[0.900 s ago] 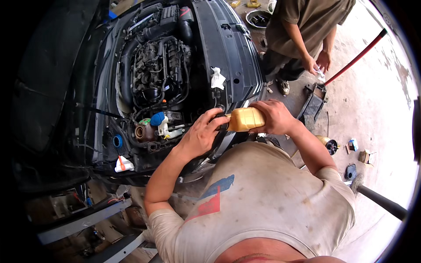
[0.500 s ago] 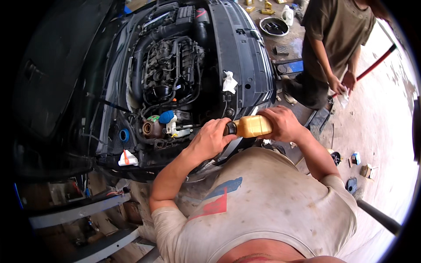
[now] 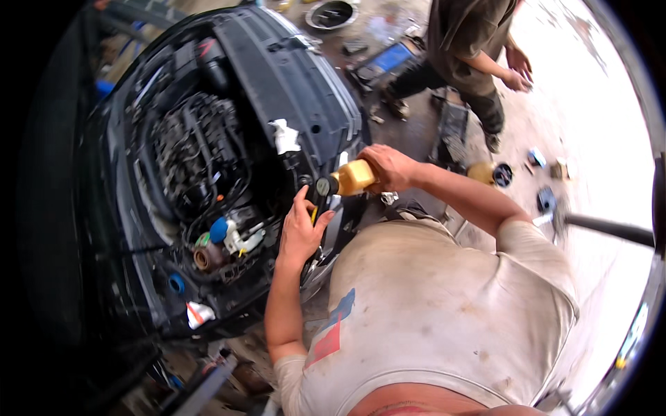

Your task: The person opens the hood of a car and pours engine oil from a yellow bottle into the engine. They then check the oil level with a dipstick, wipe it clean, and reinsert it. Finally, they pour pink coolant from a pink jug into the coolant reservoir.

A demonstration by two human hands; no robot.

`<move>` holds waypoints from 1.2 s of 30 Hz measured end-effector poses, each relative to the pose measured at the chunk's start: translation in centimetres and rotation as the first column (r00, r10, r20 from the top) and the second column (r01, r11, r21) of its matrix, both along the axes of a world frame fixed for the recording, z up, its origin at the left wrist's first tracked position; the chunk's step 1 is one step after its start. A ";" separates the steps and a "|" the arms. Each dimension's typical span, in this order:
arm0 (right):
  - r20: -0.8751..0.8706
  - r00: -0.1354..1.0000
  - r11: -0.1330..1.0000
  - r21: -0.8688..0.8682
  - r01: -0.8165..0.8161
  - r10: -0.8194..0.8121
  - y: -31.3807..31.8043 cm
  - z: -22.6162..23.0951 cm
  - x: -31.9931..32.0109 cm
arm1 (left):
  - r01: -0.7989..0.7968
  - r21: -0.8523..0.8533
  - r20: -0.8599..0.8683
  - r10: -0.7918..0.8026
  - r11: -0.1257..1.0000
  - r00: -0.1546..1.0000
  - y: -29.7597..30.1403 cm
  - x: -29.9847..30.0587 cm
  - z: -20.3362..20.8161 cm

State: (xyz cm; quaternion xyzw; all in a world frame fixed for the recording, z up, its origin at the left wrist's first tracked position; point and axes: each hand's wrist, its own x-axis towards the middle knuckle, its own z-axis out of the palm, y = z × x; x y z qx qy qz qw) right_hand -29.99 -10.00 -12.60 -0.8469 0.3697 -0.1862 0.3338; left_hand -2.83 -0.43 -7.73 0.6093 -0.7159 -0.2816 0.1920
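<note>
Right fingers (image 3: 370, 155) round bottle (image 3: 353, 178), left fingers (image 3: 300, 202) seemingly parted

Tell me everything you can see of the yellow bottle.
The yellow bottle looks like glossy plastic, with a bulky body and a dark round cap on its neck, the cap's end face greyer. It is held on its side, cap toward the person's left, above the front edge of the car. The right hand wraps its base end, hiding that part. Whether it contains anything cannot be told.

Floor (image 3: 596, 201): pale concrete, kinda darker toward the middle of my feed
Light: harsh glare, right side's blown out
</note>
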 end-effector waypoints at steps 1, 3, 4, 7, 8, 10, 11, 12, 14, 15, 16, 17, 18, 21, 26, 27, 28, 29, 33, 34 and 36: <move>-0.030 0.998 0.999 -0.013 0.046 -0.046 -0.2 -0.9 -1.2 | -0.021 0.062 -0.140 0.030 0.998 0.990 0.1 -0.3 -1.5; -0.089 0.975 0.977 0.051 0.209 -0.204 0.3 -4.3 -4.0 | -0.047 0.195 -0.407 0.125 0.980 0.905 0.8 -1.2 -5.9; -0.141 0.947 0.949 0.089 0.302 -0.288 0.6 -6.3 -6.1 | -0.041 0.288 -0.507 0.188 0.957 0.841 1.4 -2.1 -9.3; -0.219 0.777 0.752 0.201 0.628 -0.590 1.6 -11.4 -9.2 | -0.057 0.576 -0.503 0.409 0.815 0.761 3.8 -4.9 -14.7; -0.275 0.692 0.641 0.261 0.722 -0.667 1.9 -13.8 -10.1 | -0.056 0.638 -0.486 0.458 0.768 0.745 4.9 -5.4 -16.2; -0.384 0.542 0.440 0.324 0.837 -0.747 2.6 -19.4 -12.7 | -0.046 0.724 -0.430 0.503 0.688 0.750 7.6 -6.8 -20.7; -0.415 0.479 0.355 0.344 0.870 -0.773 2.8 -21.8 -13.4 | -0.073 0.744 -0.374 0.505 0.664 0.777 8.4 -7.1 -22.0; -0.424 0.412 0.317 0.278 0.907 -0.807 3.1 -25.2 -13.9 | -0.105 0.769 -0.306 0.509 0.630 0.804 9.4 -7.3 -23.0; -0.450 0.277 0.244 0.130 0.961 -0.849 5.0 -32.2 -15.8 | -0.150 0.828 -0.229 0.570 0.541 0.789 12.4 -9.6 -24.7; -0.457 0.217 0.184 0.116 0.976 -0.862 5.0 -36.2 -15.8 | -0.157 0.853 -0.209 0.601 0.498 0.771 13.0 -9.5 -25.6; -0.491 0.129 0.090 0.102 0.991 -0.861 6.1 -39.2 -18.6 | -0.133 0.886 -0.211 0.641 0.445 0.738 15.1 -11.5 -26.7; -0.500 0.061 0.005 0.112 0.994 -0.864 4.9 -43.1 -19.2 | -0.135 0.907 -0.152 0.609 0.399 0.778 14.9 -11.5 -27.9; -0.516 -0.005 -0.084 0.130 0.988 -0.857 4.2 -47.1 -19.0 | -0.149 0.927 -0.081 0.571 0.345 0.817 15.4 -10.7 -29.1; -0.647 -0.193 -0.317 0.079 0.945 -0.738 0.9 -56.2 -20.7 | -0.106 0.879 -0.189 0.543 0.465 0.818 22.1 -10.2 -33.5; -0.604 -0.253 -0.391 0.106 0.914 -0.756 -4.3 -71.7 -23.2 | -0.130 0.954 -0.043 0.552 0.270 0.832 18.2 -12.8 -32.4; -0.517 -0.267 -0.392 0.150 0.908 -0.814 -5.3 -73.3 -22.4 | -0.168 0.949 -0.014 0.569 0.267 0.822 18.2 -12.6 -32.3; -0.445 -0.270 -0.387 0.195 0.901 -0.854 -5.1 -75.1 -22.4 | -0.196 0.943 0.002 0.583 0.270 0.812 18.3 -12.3 -32.5; -0.400 -0.282 -0.381 0.193 0.904 -0.872 -4.3 -76.6 -22.2 | -0.194 0.944 -0.007 0.607 0.265 0.795 19.3 -11.5 -32.4; -0.279 -0.302 -0.390 0.353 0.851 -0.912 -3.9 -79.0 -20.4 | -0.240 0.961 0.055 0.751 0.139 0.658 18.8 -12.1 -32.5; -0.297 -0.350 -0.446 0.377 0.812 -0.888 -3.3 -79.3 -20.8 | -0.207 0.970 0.053 0.721 0.127 0.691 18.1 -12.7 -32.4; -0.427 -0.260 -0.312 0.055 0.949 -0.866 -2.2 -77.8 -19.6 | -0.192 0.971 0.042 0.685 0.145 0.727 16.4 -13.4 -32.1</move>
